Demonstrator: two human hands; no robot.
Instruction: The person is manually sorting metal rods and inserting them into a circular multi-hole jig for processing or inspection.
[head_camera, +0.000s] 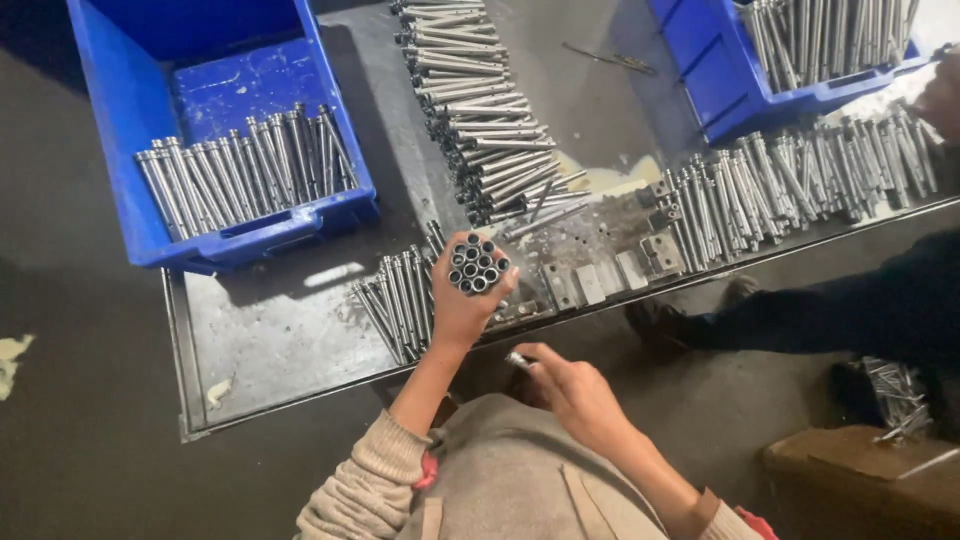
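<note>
My left hand (462, 310) is raised over the front edge of the metal table (270, 340), gripping a bundle of short steel tubes (476, 264) held upright, their open ends facing the camera. My right hand (572, 388) sits lower and nearer my body, pinching one small steel tube (518, 359) between its fingertips. A row of loose tubes (398, 302) lies on the table just left of my left hand.
A blue bin (140, 150) at the left holds a row of tubes (245, 165). A long pile of tubes (478, 110) runs up the middle. Another blue bin (725, 85) stands at the back right, with more tubes (800, 185) below it. Another person's dark-sleeved arm (850, 310) reaches in at the right.
</note>
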